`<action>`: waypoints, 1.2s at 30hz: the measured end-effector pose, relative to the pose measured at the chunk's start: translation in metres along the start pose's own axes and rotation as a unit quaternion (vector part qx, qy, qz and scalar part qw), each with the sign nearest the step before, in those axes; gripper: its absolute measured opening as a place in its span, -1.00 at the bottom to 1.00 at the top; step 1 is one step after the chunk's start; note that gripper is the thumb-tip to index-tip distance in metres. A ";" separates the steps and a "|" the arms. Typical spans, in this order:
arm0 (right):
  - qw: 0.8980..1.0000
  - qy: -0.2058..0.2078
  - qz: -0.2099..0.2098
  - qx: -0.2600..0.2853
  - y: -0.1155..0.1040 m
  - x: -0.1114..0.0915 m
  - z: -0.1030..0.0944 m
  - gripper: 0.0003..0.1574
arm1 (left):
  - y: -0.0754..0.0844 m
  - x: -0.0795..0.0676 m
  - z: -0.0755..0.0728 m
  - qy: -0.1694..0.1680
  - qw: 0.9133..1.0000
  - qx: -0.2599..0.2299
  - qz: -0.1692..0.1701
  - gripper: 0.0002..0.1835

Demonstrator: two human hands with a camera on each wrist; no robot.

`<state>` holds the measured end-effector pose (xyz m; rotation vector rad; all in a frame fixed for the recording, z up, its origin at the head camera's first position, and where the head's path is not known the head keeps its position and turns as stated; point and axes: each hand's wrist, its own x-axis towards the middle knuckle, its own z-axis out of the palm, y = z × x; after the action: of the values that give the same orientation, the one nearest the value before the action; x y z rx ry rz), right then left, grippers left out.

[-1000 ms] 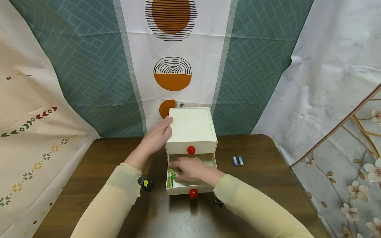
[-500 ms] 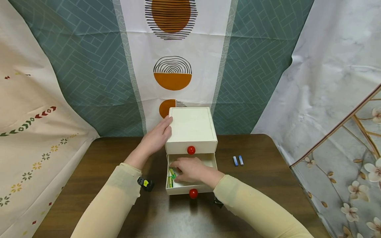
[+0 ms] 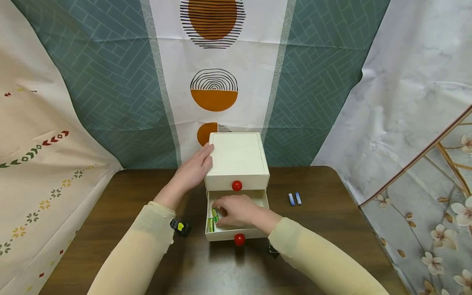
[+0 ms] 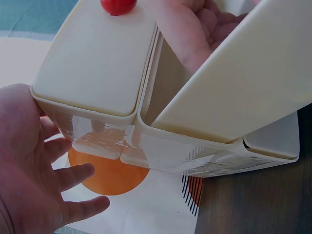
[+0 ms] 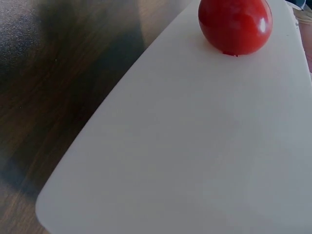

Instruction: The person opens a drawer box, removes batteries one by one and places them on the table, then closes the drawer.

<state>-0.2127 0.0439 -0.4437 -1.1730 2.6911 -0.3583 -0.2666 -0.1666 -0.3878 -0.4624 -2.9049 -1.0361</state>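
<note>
A white two-tier drawer box (image 3: 239,153) stands on the table, its lower drawer (image 3: 259,233) pulled out. My right hand (image 3: 237,211) reaches into that drawer, thumb and fingers bent at the two ends of a green battery (image 3: 215,214). A second green battery (image 3: 211,225) lies beside it along the drawer's left wall. My left hand (image 3: 195,168) rests against the upper left side of the box; in the left wrist view its fingers (image 4: 73,176) are spread. The right wrist view mostly holds the drawer front (image 5: 180,131), which hides the right fingers.
Two blue batteries (image 3: 291,199) lie side by side on the brown table (image 3: 313,233), right of the box. Red round knobs (image 3: 239,239) stick out from the drawer fronts. Patterned cloths (image 3: 317,82) hang behind and at both sides.
The green battery at my right fingertips has shifted slightly right, away from the one beside it, as my right hand moves a little. My left hand stays in place.
</note>
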 end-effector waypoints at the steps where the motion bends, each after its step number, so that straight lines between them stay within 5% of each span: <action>1: 1.000 0.001 -0.003 0.004 0.000 -0.001 -0.001 -0.53 | 0.000 0.000 0.000 0.000 1.000 0.000 0.000 -0.32; 15: 0.997 0.019 -0.022 0.070 0.011 -0.017 -0.007 -0.75 | 0.000 0.002 0.000 -0.001 1.000 -0.002 -0.006 -0.32; 36: 0.994 0.054 -0.013 0.099 0.018 -0.052 -0.024 -0.54 | 0.000 0.000 0.000 0.000 1.000 -0.004 0.001 -0.33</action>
<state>-0.1965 0.0970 -0.4223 -1.1626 2.6562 -0.6926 -0.2664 -0.1663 -0.3878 -0.4649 -2.9013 -1.0468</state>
